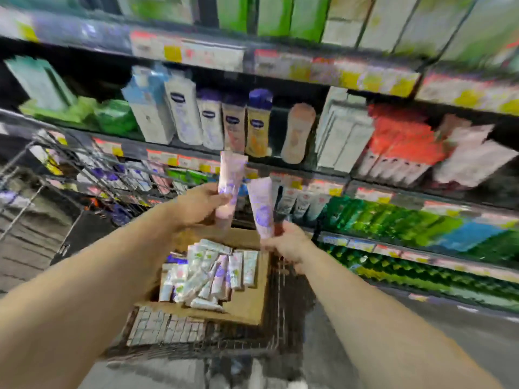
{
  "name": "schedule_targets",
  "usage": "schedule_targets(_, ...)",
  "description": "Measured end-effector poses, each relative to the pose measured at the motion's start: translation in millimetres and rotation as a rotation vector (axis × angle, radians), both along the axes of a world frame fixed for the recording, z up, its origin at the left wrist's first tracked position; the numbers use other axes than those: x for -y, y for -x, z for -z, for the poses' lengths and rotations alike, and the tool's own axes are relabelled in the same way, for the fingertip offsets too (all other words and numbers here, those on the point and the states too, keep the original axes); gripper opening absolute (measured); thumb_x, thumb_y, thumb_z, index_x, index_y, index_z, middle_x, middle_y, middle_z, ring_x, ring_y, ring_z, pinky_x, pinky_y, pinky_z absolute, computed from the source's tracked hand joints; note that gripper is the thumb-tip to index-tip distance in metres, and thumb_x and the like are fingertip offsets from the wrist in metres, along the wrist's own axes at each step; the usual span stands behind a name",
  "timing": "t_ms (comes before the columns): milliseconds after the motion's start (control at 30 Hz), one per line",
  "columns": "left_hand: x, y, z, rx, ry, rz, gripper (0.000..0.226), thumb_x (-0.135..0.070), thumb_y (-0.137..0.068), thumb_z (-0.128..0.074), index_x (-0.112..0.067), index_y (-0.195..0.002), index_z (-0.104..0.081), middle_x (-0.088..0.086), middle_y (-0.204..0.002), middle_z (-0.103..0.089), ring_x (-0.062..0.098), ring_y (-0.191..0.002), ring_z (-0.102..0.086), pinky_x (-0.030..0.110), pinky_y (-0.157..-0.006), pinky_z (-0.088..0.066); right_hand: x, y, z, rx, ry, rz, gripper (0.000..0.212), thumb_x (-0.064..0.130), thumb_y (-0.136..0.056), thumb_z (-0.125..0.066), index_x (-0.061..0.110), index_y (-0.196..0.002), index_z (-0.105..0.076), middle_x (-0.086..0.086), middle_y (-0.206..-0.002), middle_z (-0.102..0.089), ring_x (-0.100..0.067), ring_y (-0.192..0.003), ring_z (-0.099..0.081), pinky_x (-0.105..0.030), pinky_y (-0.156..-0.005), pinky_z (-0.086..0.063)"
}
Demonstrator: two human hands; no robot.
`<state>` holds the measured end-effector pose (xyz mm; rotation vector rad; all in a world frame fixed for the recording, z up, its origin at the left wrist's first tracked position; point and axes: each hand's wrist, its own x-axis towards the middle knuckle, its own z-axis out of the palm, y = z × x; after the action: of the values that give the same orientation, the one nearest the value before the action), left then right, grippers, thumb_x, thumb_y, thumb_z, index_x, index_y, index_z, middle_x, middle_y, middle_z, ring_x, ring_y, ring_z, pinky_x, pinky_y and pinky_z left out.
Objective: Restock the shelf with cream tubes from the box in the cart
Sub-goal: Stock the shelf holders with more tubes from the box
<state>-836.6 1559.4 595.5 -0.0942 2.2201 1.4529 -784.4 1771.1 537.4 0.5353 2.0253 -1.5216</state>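
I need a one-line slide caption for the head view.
Each hand, left hand and right hand, holds a cream tube above the box.

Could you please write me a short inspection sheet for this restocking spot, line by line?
Surface: wire cart carrying an open cardboard box.
Job's things: loose cream tubes piled in the box; pink tube and lilac tube lifted above it.
Clutter: flat packs in the cart beside the box.
Grippers: left hand grips the pink tube; right hand grips the lilac tube.
Cables: nothing seen.
Surroundings: stocked shelves with lotion bottles; picture blurred.
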Motion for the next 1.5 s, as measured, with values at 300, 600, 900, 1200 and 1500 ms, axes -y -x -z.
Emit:
schedule_targets(300, -170, 1, -98, -0.070, -0.263, 0.091, 0.022, -0.012, -0.096, -0.058, -0.019, -0.117, -0.057, 0.010, -0.103, -0.065, 0.023, -0.086, -0.064, 0.038, -0.065, -0.054, -163, -1, -128, -0.527, -0.131, 0.064, 0.036, 0.014, -0.081, -0.077, 0.019, -0.106, -0.052, 0.002, -0.099, -0.066, -0.016, -0.092, -0.064, -0.033, -0.088, -0.053)
schedule_targets(600, -399, -24, -156, -0.342, -0.382, 0.177, 0.018, -0.009, -0.096, -0.057, -0.014, -0.113, -0.059, 0.011, -0.103, -0.068, 0.015, -0.077, -0.069, 0.031, -0.061, -0.055, -399, -36, -204, -0.769, -0.304, 0.182, 0.030, 0.020, -0.079, -0.079, 0.020, -0.102, -0.060, 0.009, -0.084, -0.065, -0.004, -0.073, -0.060, -0.007, -0.065, -0.047)
schedule_targets(900, -507, -20, -207, -0.544, -0.401, 0.248, 0.018, -0.034, -0.079, -0.066, -0.037, -0.097, -0.065, 0.002, -0.097, -0.073, 0.025, -0.091, -0.066, 0.052, -0.085, -0.052, -534, -26, -261, -0.887, -0.342, 0.474, 0.031, 0.032, -0.080, -0.077, 0.022, -0.105, -0.062, 0.003, -0.093, -0.067, -0.014, -0.081, -0.062, -0.029, -0.072, -0.050)
schedule_targets(1200, -537, 34, -224, -0.573, -0.390, 0.287, 0.020, -0.021, -0.096, -0.060, -0.026, -0.115, -0.056, -0.003, -0.108, -0.071, 0.011, -0.098, -0.069, 0.040, -0.090, -0.056, -573, 55, -305, -0.922, -0.491, 0.498, 0.024, 0.027, -0.084, -0.073, 0.017, -0.104, -0.063, 0.007, -0.088, -0.065, -0.014, -0.084, -0.061, -0.030, -0.077, -0.046)
schedule_targets(1500, -568, 75, -223, -0.588, -0.396, 0.314, 0.020, -0.025, -0.095, -0.061, -0.036, -0.111, -0.060, -0.010, -0.104, -0.072, 0.008, -0.099, -0.068, 0.035, -0.089, -0.056, -586, 132, -298, -0.918, -0.541, 0.386, 0.022, 0.021, -0.084, -0.071, 0.019, -0.099, -0.055, 0.008, -0.081, -0.059, -0.010, -0.077, -0.055, -0.019, -0.071, -0.043)
